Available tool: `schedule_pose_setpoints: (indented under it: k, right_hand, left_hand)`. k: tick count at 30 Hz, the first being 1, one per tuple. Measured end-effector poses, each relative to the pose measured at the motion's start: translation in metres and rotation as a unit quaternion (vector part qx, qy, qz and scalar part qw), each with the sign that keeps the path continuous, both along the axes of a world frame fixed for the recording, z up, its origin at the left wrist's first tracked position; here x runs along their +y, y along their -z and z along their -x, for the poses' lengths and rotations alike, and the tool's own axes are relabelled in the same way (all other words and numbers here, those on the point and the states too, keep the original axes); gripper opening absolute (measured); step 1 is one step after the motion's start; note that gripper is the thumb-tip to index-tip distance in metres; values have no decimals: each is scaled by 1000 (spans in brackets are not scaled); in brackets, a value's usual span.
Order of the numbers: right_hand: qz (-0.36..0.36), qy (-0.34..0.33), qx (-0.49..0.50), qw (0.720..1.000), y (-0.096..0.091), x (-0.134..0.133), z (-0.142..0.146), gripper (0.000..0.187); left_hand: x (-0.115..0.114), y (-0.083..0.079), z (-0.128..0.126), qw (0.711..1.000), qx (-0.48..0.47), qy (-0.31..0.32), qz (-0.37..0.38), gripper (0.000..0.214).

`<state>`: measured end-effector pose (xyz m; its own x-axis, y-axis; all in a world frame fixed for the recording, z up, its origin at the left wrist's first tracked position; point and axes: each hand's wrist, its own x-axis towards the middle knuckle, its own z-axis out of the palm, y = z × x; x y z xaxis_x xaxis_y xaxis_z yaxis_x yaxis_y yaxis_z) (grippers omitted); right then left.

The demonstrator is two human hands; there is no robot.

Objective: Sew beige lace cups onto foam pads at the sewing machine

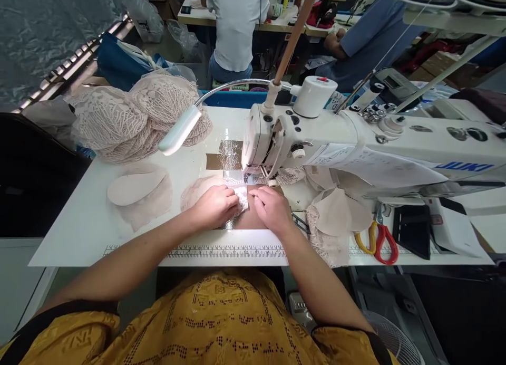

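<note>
A pale pink lace piece (242, 194) lies on the sewing machine's bed, just in front of the needle area. My left hand (215, 204) is closed on it from the left, fingers curled over the lace and pressing down. To the right, my right hand (272, 207) is closed too, thumb and forefinger pinched together near the lace edge; whatever is between them is too small to make out. The head of the white sewing machine (261, 133) stands right behind both hands, and its presser foot is partly hidden.
Bundled lace pieces (114, 119) are heaped at the back left, near a lamp (179, 130). Beige cup pieces (136, 188) lie at left, more fabric pieces (336, 212) at right. Scissors (385, 243) and a black phone-like object (411, 230) rest near the front edge. Two people work behind.
</note>
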<state>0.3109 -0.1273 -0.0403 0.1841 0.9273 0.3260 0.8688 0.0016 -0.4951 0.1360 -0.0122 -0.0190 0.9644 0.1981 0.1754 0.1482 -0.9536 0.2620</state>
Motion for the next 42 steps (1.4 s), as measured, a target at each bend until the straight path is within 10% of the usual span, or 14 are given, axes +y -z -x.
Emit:
schedule_pose_setpoints:
  k: [10, 16, 25, 42]
  right_hand:
    - [142, -123, -72, 980, -25, -15, 11, 30]
    - [177, -71, -183, 964, -16, -32, 32, 31]
    - [114, -44, -147, 982, -1, -46, 36, 34]
    - [84, -53, -96, 990, 1, -48, 32, 34]
  left_hand:
    - [6, 5, 8, 994, -52, 4, 96, 24]
    - [8, -1, 14, 982, -53, -15, 182, 22]
    - [3, 14, 13, 995, -22, 90, -29, 25]
    - [-3, 19, 13, 995, -3, 77, -69, 29]
